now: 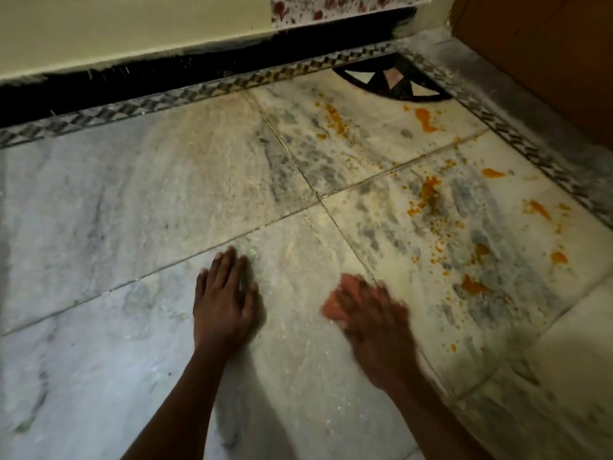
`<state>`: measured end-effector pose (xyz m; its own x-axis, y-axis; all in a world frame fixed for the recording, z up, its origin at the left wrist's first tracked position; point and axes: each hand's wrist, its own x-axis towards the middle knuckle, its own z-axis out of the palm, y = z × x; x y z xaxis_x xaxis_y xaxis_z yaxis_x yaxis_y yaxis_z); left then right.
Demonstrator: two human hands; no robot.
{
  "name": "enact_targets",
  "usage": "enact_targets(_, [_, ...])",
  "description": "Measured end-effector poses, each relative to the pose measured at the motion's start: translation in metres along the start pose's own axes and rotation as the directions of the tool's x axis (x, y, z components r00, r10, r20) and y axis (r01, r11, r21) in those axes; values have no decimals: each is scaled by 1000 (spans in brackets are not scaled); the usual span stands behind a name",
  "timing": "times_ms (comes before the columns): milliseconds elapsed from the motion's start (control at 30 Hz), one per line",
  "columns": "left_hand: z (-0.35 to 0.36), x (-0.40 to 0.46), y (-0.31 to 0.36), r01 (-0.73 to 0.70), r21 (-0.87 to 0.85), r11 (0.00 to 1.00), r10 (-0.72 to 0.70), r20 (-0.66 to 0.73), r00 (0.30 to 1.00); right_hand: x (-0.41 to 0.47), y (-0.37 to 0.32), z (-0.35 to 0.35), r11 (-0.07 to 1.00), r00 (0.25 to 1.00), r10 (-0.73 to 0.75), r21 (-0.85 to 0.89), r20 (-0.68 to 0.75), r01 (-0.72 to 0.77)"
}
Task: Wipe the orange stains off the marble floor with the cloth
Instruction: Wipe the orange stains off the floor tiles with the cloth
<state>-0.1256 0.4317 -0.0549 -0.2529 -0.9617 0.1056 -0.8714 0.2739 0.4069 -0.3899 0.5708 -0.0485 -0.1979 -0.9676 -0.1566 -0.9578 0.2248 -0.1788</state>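
1. Fingers (232,263) of the left hand (225,300) lie straight and close together, flat on the marble floor (116,194), palm down, pointing toward 12 o'clock; nothing is held under them.
2. Two hands and two bare forearms are in view, both entering from 6 o'clock. The left forearm rises from about 7 o'clock, the right from about 5 o'clock.
3. At 3 o'clock of the left hand, the right hand (374,323) is blurred; its fingers reach toward 11 o'clock over one pinkish-orange cloth (335,307), which touches the floor. Whether those fingers press flat on the cloth or curl round it cannot be told through the blur.
4. The cloth sits near the centre of the picture, just below the point where four marble slabs meet.
5. Orange stains (431,194) lie from 2 to 4 o'clock of the right hand, apart from the cloth: roughly ten larger blobs, with many small specks scattered around them that cannot be counted.
6. Farther off, at 1 o'clock, one dark quarter-circle inlay (391,83) with pale triangles fills the floor's corner.
7. One checkered border strip (166,102) runs along the wall (132,24) at 12 o'clock and turns down the 3 o'clock side beside a brown wooden panel (537,54).
8. No readable writing or brand shows anywhere.
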Motion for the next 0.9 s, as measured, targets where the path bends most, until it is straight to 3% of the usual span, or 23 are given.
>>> enact_targets(100, [3, 1, -2, -4, 5, 1000, 4, -4, 1000, 61, 30, -14, 919, 919, 392, 69, -44, -389])
enact_targets(167, [6, 1, -7, -18, 28, 999, 18, -10, 1000, 119, 15, -22, 830, 837, 546, 150, -24, -537])
enact_targets(233, [11, 3, -8, -20, 54, 998, 21, -10, 1000, 149, -11, -16, 867, 873, 487, 144, -37, -477])
enact_targets(300, [10, 3, -6, -16, 57, 998, 16, 9, 1000, 137, -35, -8, 965, 968, 247, 105, -51, -240])
enact_targets(367, [7, -1, -3, -10, 38, 999, 9, 23, 1000, 87, -41, -1, 999, 999, 13, 43, -47, -11])
enact_targets(400, [8, -5, -1, -8, 21, 1000, 7, 42, 999, 56, -33, 1, 999, 999, -22, 28, -44, 23])
enact_targets(500, [10, -18, 15, -23, -90, 996, 33, 115, 993, -6, 24, 0, 978, 977, 208, 36, -50, -207])
enact_targets(567, [17, -31, 35, -39, -202, 979, 70, 153, 986, 6, 59, -8, 900, 899, 434, 87, -65, -428])
enact_targets(633, [29, -45, 58, -78, -243, 967, 121, 166, 979, 44, 69, -12, 839, 845, 534, 143, -28, -525])
enact_targets(667, [35, -49, 70, -103, -233, 967, 144, 164, 976, 58, 65, -16, 854, 865, 502, 163, 0, -495])
enact_targets(733, [45, -54, 80, -116, -193, 974, 150, 172, 974, 62, 47, -7, 941, 943, 322, 137, -85, -309])
enact_targets(833, [48, -54, 104, -64, -209, 976, 107, 204, 973, -10, 38, 4, 999, 989, 44, 37, -142, -39])
enact_targets(900, [46, -50, 114, -94, -241, 966, 158, 264, 951, -64, 50, 0, 997, 990, 66, 49, -124, -60])
